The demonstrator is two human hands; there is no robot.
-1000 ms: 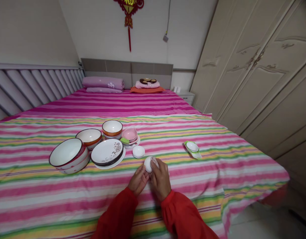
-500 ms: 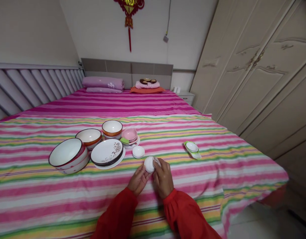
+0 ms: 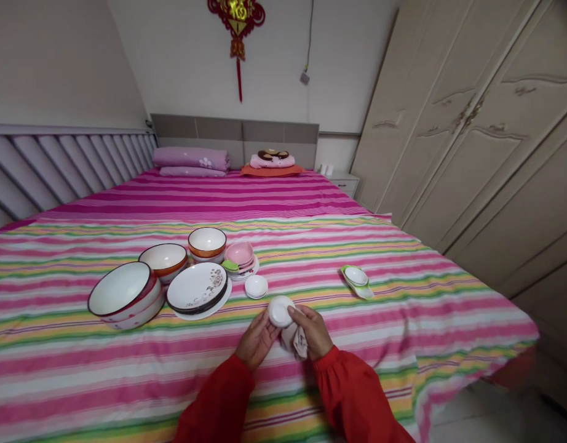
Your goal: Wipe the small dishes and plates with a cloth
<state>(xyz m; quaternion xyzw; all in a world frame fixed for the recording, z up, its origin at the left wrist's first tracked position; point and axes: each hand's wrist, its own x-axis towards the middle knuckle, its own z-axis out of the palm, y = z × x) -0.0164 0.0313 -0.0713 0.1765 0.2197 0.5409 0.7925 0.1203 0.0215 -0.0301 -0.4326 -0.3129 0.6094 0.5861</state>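
Observation:
A small white dish [image 3: 279,311] is held above the bed, its underside with the foot ring turned toward me. My left hand [image 3: 258,339] grips it by the left edge. My right hand [image 3: 315,332] is closed on a crumpled pale cloth [image 3: 294,341] that hangs below the dish, and its thumb touches the dish's right rim. Just beyond my hands sits a little stack of white dishes [image 3: 256,285]. To the right, another white dish [image 3: 356,275] rests on a green-and-white leaf-shaped dish [image 3: 365,291].
Left of my hands stand large bowls [image 3: 122,289], orange-banded bowls [image 3: 164,257], stacked plates [image 3: 195,286] and pink bowls [image 3: 239,253]. All rest on a striped bedspread [image 3: 339,381]. Folded bedding [image 3: 191,157] lies by the headboard; a wardrobe [image 3: 472,154] lines the right side.
The dish has turned so that its underside faces me more fully. My right hand has shifted slightly right, and the cloth now hangs visibly beneath it.

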